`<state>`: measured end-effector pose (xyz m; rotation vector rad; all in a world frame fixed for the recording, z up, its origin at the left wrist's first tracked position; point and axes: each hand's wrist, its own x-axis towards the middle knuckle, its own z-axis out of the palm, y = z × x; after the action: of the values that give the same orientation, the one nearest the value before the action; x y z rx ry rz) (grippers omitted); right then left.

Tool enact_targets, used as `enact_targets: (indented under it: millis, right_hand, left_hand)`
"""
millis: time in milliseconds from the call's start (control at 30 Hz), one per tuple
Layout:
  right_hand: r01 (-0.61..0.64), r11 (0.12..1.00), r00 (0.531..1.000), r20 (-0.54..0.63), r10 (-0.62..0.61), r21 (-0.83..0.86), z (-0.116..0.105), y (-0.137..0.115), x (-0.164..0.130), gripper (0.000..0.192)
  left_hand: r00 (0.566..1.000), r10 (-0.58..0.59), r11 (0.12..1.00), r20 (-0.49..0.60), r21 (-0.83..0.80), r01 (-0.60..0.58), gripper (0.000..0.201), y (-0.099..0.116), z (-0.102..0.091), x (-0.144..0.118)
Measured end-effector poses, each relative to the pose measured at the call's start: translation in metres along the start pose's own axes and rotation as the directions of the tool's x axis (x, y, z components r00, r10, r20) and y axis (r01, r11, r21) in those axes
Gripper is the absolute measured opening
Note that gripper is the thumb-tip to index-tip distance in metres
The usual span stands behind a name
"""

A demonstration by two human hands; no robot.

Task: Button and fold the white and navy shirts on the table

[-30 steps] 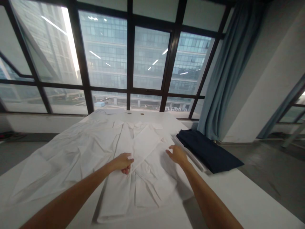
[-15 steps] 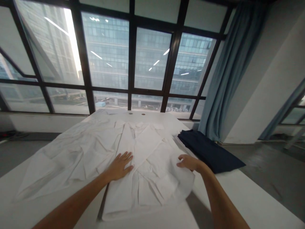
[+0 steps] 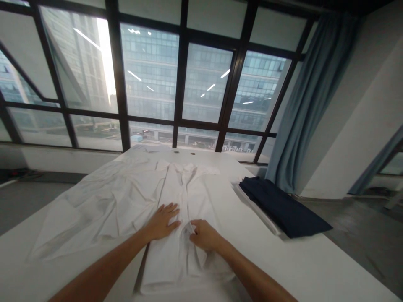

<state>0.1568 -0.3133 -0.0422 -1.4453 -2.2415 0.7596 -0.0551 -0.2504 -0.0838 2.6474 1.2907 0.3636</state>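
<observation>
A white shirt (image 3: 165, 258) lies in a narrow, partly folded shape on the table, its far end near the middle. My left hand (image 3: 163, 222) rests flat on its left part, fingers spread. Close by on the right, my right hand (image 3: 204, 235) is closed on the shirt's right side, pinching cloth between thumb and fingers near the centre line. Loose folds hang beneath that hand, and the cloth at its lower right is blurred. More crumpled white cloth (image 3: 103, 205) spreads out to the left of my left hand.
The white table (image 3: 267, 268) reaches toward the windows. Folded dark navy cloth (image 3: 283, 207) lies on a flat white stack (image 3: 260, 209) at the right edge. A blue curtain (image 3: 305, 105) hangs beyond it, beside a pale pillar (image 3: 340, 138).
My right hand has moved left, carrying the shirt's right side inward toward my left hand. The left hand stays flat on the cloth. The view has shifted slightly.
</observation>
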Motion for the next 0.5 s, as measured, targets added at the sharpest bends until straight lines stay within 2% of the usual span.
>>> enact_targets:
  millis: [167,267,333,367,433,500]
  right_hand:
    - [-0.089,0.985,0.995,-0.031,0.094,0.147,-0.008,-0.003,0.000,0.037]
    - [-0.148,0.973,0.989,0.054,0.140,0.178,-0.004,-0.001,-0.002,0.030]
    - [-0.187,0.963,0.974,0.165,0.156,0.196,-0.001,0.001,-0.007,0.026]
    - [-0.206,0.955,0.962,0.221,0.158,0.213,-0.002,0.001,-0.009,0.028]
    - [-0.226,0.948,0.944,0.292,0.156,0.223,-0.004,0.001,-0.015,0.041]
    - [-0.199,0.969,0.951,0.269,0.154,0.149,-0.007,-0.002,-0.020,0.055]
  left_hand:
    - [0.990,0.029,0.999,-0.136,-0.028,-0.033,0.048,-0.006,0.011,0.002]
    - [0.975,0.057,0.997,-0.214,-0.047,-0.069,0.040,-0.001,0.004,0.000]
    - [0.976,0.061,0.995,-0.210,-0.066,-0.076,0.035,0.005,-0.008,-0.004]
    - [0.984,0.063,0.993,-0.164,-0.090,-0.078,0.034,0.009,-0.016,-0.007]
    - [0.993,0.113,0.979,0.022,-0.173,-0.107,0.040,0.015,-0.032,-0.015]
    - [0.954,0.215,0.953,0.211,-0.259,-0.158,0.043,0.019,-0.043,-0.022]
